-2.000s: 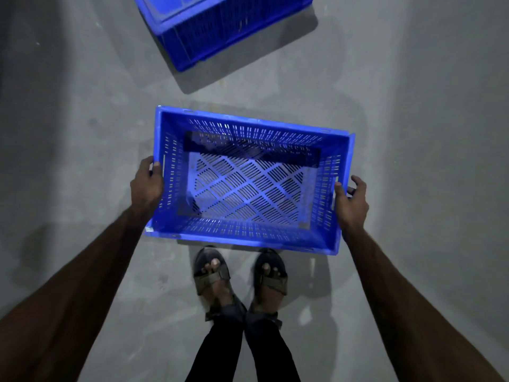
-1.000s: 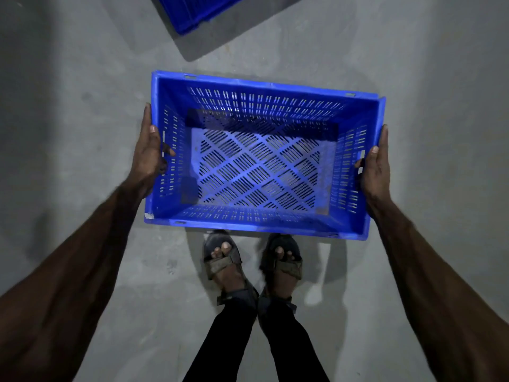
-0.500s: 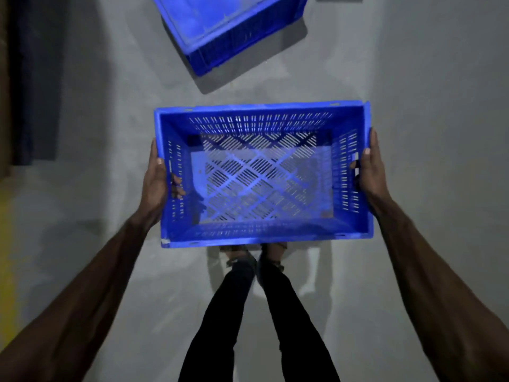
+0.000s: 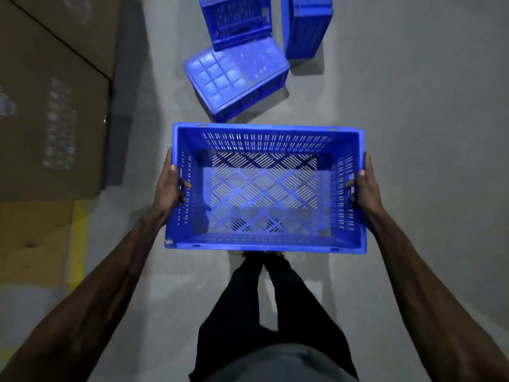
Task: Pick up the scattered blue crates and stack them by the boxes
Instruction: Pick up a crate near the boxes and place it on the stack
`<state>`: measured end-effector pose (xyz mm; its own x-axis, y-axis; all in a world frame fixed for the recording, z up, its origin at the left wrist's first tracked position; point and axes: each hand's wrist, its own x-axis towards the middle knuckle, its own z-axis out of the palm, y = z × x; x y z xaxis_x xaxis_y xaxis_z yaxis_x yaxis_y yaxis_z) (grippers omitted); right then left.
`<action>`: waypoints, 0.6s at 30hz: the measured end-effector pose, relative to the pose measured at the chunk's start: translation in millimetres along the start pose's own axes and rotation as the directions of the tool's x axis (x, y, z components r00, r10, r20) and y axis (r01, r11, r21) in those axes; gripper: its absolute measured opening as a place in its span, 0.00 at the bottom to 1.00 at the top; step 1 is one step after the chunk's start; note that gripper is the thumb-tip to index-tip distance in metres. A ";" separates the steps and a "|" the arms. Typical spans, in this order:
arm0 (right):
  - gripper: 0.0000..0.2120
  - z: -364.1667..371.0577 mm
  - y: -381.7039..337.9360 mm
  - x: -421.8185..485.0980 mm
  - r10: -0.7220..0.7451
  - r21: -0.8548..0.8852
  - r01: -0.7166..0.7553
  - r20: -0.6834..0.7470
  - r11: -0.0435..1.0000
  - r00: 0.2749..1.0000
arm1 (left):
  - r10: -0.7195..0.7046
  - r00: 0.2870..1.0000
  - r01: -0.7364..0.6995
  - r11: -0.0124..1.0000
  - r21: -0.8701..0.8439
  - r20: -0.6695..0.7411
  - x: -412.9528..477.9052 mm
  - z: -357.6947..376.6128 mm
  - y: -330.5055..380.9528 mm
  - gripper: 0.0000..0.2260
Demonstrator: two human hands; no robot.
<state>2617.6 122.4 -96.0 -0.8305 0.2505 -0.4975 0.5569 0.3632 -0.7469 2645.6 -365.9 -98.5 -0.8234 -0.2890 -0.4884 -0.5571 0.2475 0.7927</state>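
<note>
The perforated blue crate (image 4: pixel 264 194) is carried level, clear of the floor (image 4: pixel 413 106). The left hand (image 4: pixel 169 186) and right hand (image 4: pixel 365 188) each grasp an end-wall handle slot, fingers hooked through.

Recommended: hold it level and set it square beside the cardboard boxes (image 4: pixel 55 78) at left. An upturned crate (image 4: pixel 234 78) lies ahead.

The box label (image 4: pixel 59 125) is blurred; nothing is legible.
</note>
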 end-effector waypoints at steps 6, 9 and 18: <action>0.23 -38.5 -52.7 -60.8 -0.051 0.032 0.051 -0.008 0.998 0.999 | 0.036 0.999 -0.039 0.996 -0.086 -0.038 -57.3 -27.3 40.1 0.21; 0.23 -52.3 -63.5 -76.4 -0.072 0.038 0.072 -0.021 0.997 0.997 | 0.061 0.997 -0.066 0.993 -0.102 -0.052 -72.4 -28.6 50.1 0.21; 0.23 -104.3 -58.7 -102.0 -0.031 0.129 0.052 -0.163 0.990 0.986 | 0.166 0.986 -0.166 0.986 -0.034 -0.002 -75.2 10.6 111.0 0.20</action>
<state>2670.2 169.1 44.6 -0.8351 0.3823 -0.3956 0.5074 0.2572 -0.8224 2644.5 -306.9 22.4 -0.9043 -0.2452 -0.3494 -0.4087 0.2609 0.8746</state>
